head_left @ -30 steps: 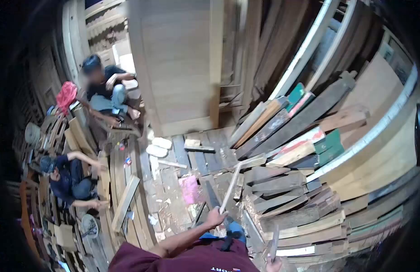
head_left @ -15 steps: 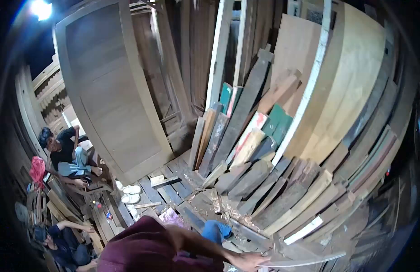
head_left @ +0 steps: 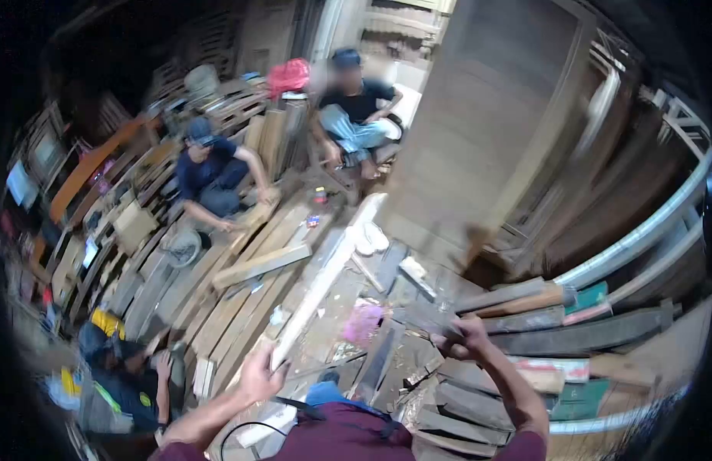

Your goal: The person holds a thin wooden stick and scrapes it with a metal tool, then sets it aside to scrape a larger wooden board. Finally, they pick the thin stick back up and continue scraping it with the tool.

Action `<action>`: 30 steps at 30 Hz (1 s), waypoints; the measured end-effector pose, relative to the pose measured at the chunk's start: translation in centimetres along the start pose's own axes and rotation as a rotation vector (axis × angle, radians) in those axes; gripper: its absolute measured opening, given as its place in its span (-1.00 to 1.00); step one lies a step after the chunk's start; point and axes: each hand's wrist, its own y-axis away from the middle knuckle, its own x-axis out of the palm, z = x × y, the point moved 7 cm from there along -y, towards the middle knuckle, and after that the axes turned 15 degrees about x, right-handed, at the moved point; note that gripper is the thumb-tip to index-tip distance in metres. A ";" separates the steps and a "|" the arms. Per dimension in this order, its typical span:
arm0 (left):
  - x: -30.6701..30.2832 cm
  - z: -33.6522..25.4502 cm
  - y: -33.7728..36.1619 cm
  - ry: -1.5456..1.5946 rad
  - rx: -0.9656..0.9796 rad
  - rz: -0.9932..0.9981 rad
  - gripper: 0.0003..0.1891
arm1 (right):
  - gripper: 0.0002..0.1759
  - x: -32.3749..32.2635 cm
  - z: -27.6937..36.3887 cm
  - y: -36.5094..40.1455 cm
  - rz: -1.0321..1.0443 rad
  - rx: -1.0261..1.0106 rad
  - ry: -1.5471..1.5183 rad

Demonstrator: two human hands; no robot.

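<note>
My left hand (head_left: pixel 262 374) is closed around the near end of a long, pale wooden strip (head_left: pixel 325 280). The strip slants away from me toward the large door panel. My right hand (head_left: pixel 467 338) is wrapped around the dark handle of a flat grey tool that looks like a handsaw (head_left: pixel 423 313); its blade points left and is blurred. The strip and the saw are apart. Below and between my hands lies a pink-purple piece (head_left: pixel 362 323) on the littered floor.
A large wooden door panel (head_left: pixel 479 115) stands ahead. Timber planks (head_left: pixel 248 284) lie at left, with a short beam (head_left: pixel 263 263) across them. Three people sit nearby at the left and back. A bucket (head_left: pixel 183 247) stands among boards. Stacked offcuts (head_left: pixel 479 403) line the right.
My view has swung left, bringing the co-workers and planks toward the middle. My left hand has come into view holding the pale strip. My right hand still holds the saw, now raised in front.
</note>
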 end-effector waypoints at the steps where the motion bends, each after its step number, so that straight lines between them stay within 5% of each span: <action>1: -2.5 -1.9 2.9 0.000 -0.102 -0.120 -0.76 | -0.71 3.2 11.1 -2.8 0.003 -0.435 0.405; 3: -3.9 -1.9 13.9 -0.141 -0.615 -0.117 -0.75 | -0.65 12.7 20.0 -4.5 0.295 -0.877 0.117; 4: -3.8 -4.0 17.5 -0.180 -0.412 -0.425 -0.81 | -0.72 17.2 24.3 -3.3 0.579 -0.932 -0.012; 5: -0.9 -2.6 25.3 -0.185 -0.495 -0.567 -0.78 | -0.76 22.4 25.6 -1.7 0.870 -0.890 -0.014; 8: 6.1 -9.4 36.4 -0.024 -0.933 -0.863 -0.79 | -0.78 33.0 26.3 7.4 1.254 -0.993 -0.121; 12: 12.9 -13.4 40.4 0.019 -1.048 -1.013 -0.80 | -0.78 35.4 21.0 14.6 1.488 -0.998 -0.135; 16: 11.0 -10.6 35.1 0.011 -0.731 -0.866 -0.81 | -0.76 27.0 15.6 10.0 1.121 -0.846 0.004; 19: 7.5 -8.7 24.6 -0.046 -0.657 -0.408 -0.78 | -0.72 14.7 9.1 6.7 0.567 -0.701 0.069; 22: 7.9 -7.2 13.4 -0.172 -0.311 -0.110 -0.73 | -0.77 1.0 -0.1 9.7 0.166 -0.133 0.174; 24: 10.4 -7.5 5.4 -0.116 -0.067 0.005 -0.70 | -0.75 -5.7 -7.8 16.0 -0.186 -0.158 0.379; 27: 16.9 -10.0 -3.2 0.202 0.089 0.228 -0.64 | -0.78 -8.5 -18.5 25.2 -0.564 0.257 0.247; 30: 26.4 -12.9 -7.3 0.241 0.263 0.454 -0.59 | -0.79 -4.1 -25.8 31.2 -0.811 0.588 0.036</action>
